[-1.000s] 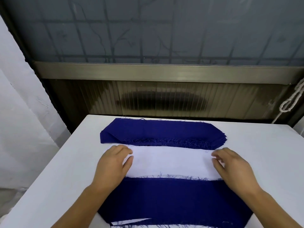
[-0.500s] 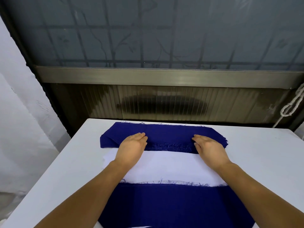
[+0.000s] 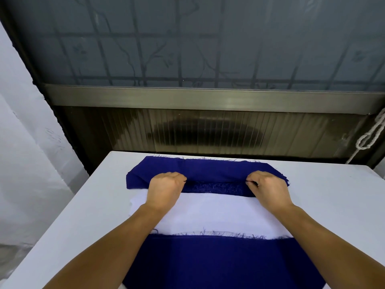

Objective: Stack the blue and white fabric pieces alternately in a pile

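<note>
White wall or sheet (image 3: 25,163): far left, beside the table, running down out of view.

Table (image 3: 68,222): white top, bearing all the fabric; its back edge sits against a ribbed dark panel (image 3: 208,132) under a metal rail (image 3: 208,99).

Far blue stack (image 3: 208,170): several layers of dark blue fabric with frayed edges, lying across the back of the table, layered corners fanned at its right end.

Left hand (image 3: 164,188): reaching forward over the white fabric, knuckles up, fingers curled tight and pinching the near edge of the top blue piece at the stack's left part.

White fabric (image 3: 208,211): a broad band between the far blue stack and the near pile, touching both; loose blue threads lie along its near edge.

Near blue piece (image 3: 218,261): large dark blue sheet at the front of the table, overlapping the white fabric's near edge and running out of the bottom of the view, both forearms crossing above it.

Right hand (image 3: 268,188): mirror of the left, fingers curled and pinching the same near edge of the top blue piece toward the stack's right part; the edge is drawn straight between the two hands.

White rope (image 3: 370,134): knotted, hanging at far right beside the panel
</note>
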